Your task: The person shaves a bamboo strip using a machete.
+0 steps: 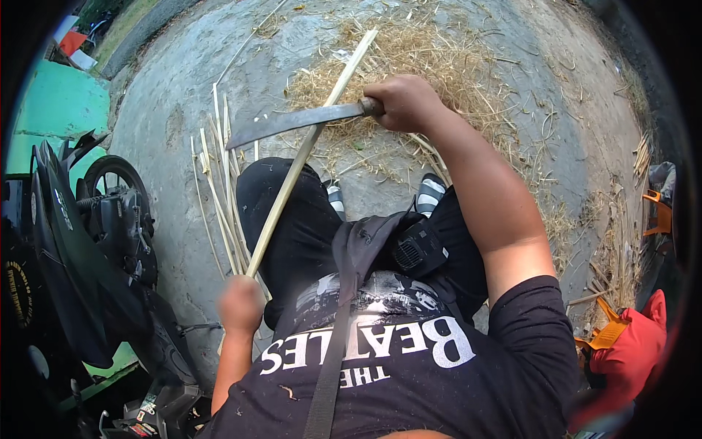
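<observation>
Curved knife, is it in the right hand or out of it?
In: the right hand is wrapped around its handle, with the blade crossing the pale strip.

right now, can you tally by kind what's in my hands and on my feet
curved grey metal blade with brown handle: 1
long pale straight strip: 1
dark-and-white striped sandals: 2
total: 4

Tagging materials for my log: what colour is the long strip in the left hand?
Pale yellow; the strip shows best in the head view.
</observation>
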{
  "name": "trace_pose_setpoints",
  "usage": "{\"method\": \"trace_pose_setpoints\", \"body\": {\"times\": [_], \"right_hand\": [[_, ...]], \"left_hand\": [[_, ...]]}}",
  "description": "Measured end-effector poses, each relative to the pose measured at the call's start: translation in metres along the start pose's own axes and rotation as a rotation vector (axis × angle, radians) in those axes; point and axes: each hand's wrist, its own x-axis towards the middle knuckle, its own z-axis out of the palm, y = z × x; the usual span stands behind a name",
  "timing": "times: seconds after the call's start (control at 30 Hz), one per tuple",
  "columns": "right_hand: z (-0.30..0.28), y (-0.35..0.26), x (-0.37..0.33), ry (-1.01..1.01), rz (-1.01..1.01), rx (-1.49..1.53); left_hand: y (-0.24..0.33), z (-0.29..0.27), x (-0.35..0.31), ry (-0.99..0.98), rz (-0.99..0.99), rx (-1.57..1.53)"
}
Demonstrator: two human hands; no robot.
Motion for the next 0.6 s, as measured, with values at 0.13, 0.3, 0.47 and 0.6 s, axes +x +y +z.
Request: {"method": "trace_pose_setpoints", "body": {"times": [0.13,0.3,0.47,0.6], "right_hand": [[0.004,0.013,0.006,-0.102,0.286,0.084],[0.003,0.042,-0.003,0.059,0.586,0.193],[-0.002,-0.001,-0.004,-0.079,0.091,-0.017],[0.009,0.004,-0.005,-0.106,0.191,0.042]], "left_hand": [[-0.011,0.02,0.001,0.076,0.024,0.016],[-0.008,0.01,0.003,0.071,0.015,0.087],[0.013,-0.007,0.011,-0.013,-0.02,-0.031],[0.001,0.0,0.017,-0.043,-0.01,-0.077]]}}
